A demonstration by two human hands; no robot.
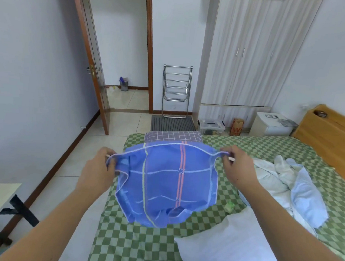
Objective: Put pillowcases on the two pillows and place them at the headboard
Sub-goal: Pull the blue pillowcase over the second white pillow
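Opening step: left hand [96, 166] and right hand [237, 166] pinched opposite corners of the blue pillowcase [164, 182], held spread above the bed [132, 247]. Bare pillow [227, 246] lay at five o'clock; next, its end should probably enter the mouth.

Bare pillow [229, 246] below; crumpled towel [285, 183] right; sheet [140, 245] between free
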